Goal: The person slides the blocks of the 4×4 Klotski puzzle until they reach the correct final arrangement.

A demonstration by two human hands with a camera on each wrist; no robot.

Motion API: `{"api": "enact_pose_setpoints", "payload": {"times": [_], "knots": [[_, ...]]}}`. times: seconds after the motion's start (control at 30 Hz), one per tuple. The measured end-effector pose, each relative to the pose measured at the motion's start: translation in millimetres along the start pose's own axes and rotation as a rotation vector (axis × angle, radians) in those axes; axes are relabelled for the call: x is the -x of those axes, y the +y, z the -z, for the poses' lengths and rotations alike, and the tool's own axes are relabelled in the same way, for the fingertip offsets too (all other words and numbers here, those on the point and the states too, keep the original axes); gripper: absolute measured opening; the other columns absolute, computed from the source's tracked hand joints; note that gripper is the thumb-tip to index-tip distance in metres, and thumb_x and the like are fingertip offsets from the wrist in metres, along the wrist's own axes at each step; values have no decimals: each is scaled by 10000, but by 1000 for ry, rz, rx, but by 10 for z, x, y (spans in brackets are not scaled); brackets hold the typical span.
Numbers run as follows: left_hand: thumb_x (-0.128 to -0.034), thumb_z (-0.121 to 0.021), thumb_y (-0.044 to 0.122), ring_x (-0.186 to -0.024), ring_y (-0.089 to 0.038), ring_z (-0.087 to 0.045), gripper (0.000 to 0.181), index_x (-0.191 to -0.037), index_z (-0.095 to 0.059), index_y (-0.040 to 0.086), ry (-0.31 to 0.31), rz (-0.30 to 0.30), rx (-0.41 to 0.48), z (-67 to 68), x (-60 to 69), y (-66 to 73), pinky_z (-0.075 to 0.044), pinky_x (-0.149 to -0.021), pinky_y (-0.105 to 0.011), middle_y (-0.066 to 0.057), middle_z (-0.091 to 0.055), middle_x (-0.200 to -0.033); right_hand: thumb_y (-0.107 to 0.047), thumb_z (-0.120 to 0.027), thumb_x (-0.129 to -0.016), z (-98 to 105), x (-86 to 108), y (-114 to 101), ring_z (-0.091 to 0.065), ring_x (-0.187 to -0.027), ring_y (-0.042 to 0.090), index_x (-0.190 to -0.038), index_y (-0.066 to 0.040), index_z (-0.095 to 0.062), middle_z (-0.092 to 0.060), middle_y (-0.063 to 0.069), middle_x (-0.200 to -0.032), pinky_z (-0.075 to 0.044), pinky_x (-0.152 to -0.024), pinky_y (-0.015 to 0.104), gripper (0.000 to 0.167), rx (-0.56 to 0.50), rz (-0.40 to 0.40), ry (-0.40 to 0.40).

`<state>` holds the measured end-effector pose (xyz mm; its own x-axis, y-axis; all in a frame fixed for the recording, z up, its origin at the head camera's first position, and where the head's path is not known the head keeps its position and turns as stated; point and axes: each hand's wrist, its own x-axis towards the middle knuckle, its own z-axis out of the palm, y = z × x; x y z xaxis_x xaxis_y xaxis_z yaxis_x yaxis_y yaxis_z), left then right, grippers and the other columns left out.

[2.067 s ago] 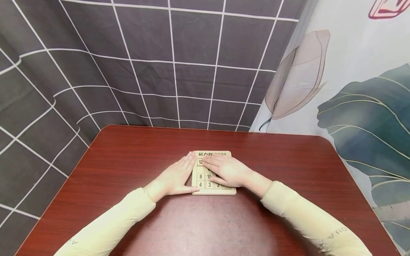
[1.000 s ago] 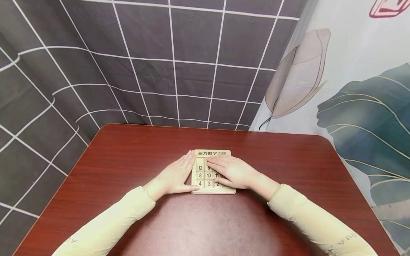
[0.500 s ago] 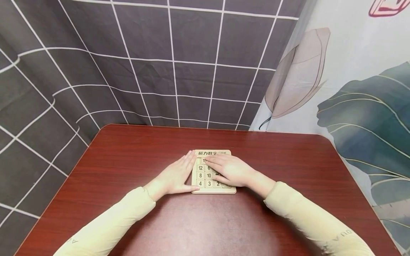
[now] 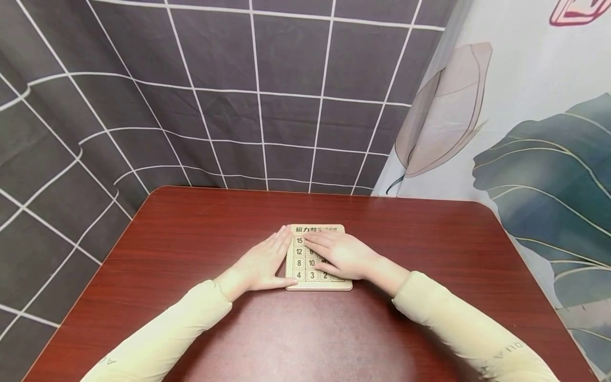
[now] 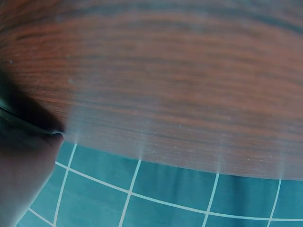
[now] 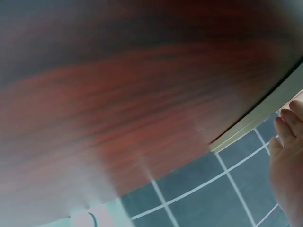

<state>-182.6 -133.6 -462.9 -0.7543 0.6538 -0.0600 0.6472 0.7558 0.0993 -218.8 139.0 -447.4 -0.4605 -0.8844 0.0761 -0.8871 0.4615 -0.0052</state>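
A pale wooden sliding number puzzle (image 4: 319, 285) lies flat on the table, dark characters printed along its far rim. Its left column reads 15, 12, 8, 4 from far to near, with tile 15 (image 4: 299, 241) in the far left corner. My left hand (image 4: 261, 263) steadies the puzzle's left side, fingers straight along the edge and thumb at the near left corner. Over the right part lies my right hand (image 4: 346, 255), extended fingertips touching the top row just right of tile 15. It hides several tiles. The right wrist view catches the puzzle's side edge (image 6: 265, 113) beside the fingers.
The red-brown wooden table (image 4: 191, 228) has rounded far corners. Behind it hangs a dark curtain (image 4: 291, 58) with a white grid. A white curtain with leaf prints (image 4: 549, 159) hangs on the right.
Tile 12 went from the far left corner down to the second row. Tile 15 then slid left into that corner under my right fingertips. My left hand stayed put.
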Motion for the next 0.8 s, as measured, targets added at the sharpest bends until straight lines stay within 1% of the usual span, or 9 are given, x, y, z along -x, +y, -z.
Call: {"api": "enact_pose_setpoints", "payload": {"times": [0.27,0.43,0.6,0.8], "knots": [[-958,-601,690,-1641,-403,-212,1126,-1634,-219,-126,9,2,17,29,7,20,-262,-1349,-466,-301,-202,-1735,-381,-639,-1043,11,252,118,-520,-1503,276,-1528,-28,-559,-553,122,-1602,-412,-1269,484,605,3,-36,53],[-959,-599,693,-1642,-406,-204,1130,-1636,-213,-126,7,-2,12,20,3,14,-252,-1351,-466,-304,-194,-1735,-381,-634,-1048,-4,354,159,-522,-1502,279,-1511,-20,-577,-557,121,-1599,-400,-1279,471,590,1,-45,53],[-964,-583,703,-1646,-402,-189,1133,-1642,-197,-119,-4,3,5,9,-1,8,-241,-1354,-463,-301,-177,-1739,-387,-629,-1049,-37,364,174,-530,-1496,279,-1512,-21,-576,-561,119,-1597,-403,-1278,463,592,12,-40,53],[-967,-554,729,-1654,-387,-158,1147,-1655,-163,-101,-30,18,-11,-9,-2,-2,-217,-1358,-451,-285,-136,-1751,-409,-622,-1050,-64,276,146,-538,-1489,271,-1517,-29,-572,-576,118,-1583,-410,-1273,459,604,34,-25,47]]}}
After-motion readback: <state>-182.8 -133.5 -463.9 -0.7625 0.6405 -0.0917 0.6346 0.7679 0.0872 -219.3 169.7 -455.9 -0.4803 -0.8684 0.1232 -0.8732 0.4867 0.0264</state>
